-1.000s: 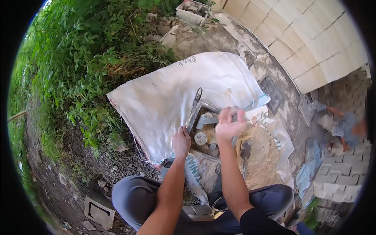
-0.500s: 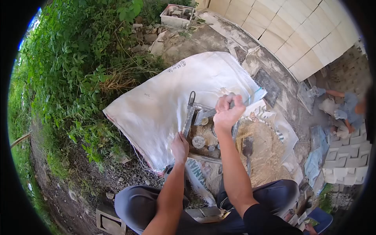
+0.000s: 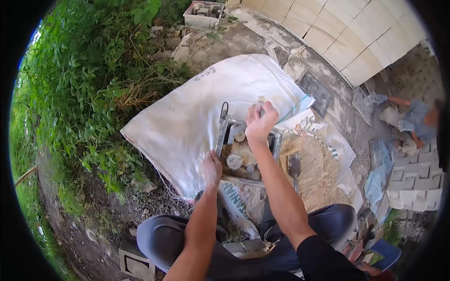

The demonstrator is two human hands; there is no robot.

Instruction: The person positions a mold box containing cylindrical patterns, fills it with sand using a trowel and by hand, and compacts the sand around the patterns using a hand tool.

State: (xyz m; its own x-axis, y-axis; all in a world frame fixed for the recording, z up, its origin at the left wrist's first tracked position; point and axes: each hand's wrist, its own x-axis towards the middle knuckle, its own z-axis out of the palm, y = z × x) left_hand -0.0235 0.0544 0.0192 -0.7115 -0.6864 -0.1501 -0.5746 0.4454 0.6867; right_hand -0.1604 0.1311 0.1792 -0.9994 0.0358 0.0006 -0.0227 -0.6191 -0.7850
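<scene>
A rectangular metal frame [image 3: 219, 143] with sand and several round pieces inside lies on a white woven sack [image 3: 183, 117]. My left hand [image 3: 212, 169] rests against the frame's left bar, its fingers closed round the edge. Above the frame's upper part, my right hand [image 3: 260, 124] is wrapped round the handle of a tool that looks like a trowel; its flat grey blade [image 3: 231, 134] reaches down into the frame, partly hidden. One pale round disc [image 3: 234, 161] shows plainly in the sand. Another trowel [image 3: 294, 165] lies on the loose sand [image 3: 314, 173] to the right.
Dense green plants [image 3: 89, 98] grow on the left. A white crate [image 3: 203, 15] stands at the back, near a pale tiled wall [image 3: 347, 33]. Another person [image 3: 415, 119] works at the right beside stacked patterned blocks [image 3: 416, 175]. A hollow block [image 3: 136, 263] lies by my left knee.
My right hand has moved a little left over the frame with the tool. My left hand stays on the left bar. The whole view has shifted slightly.
</scene>
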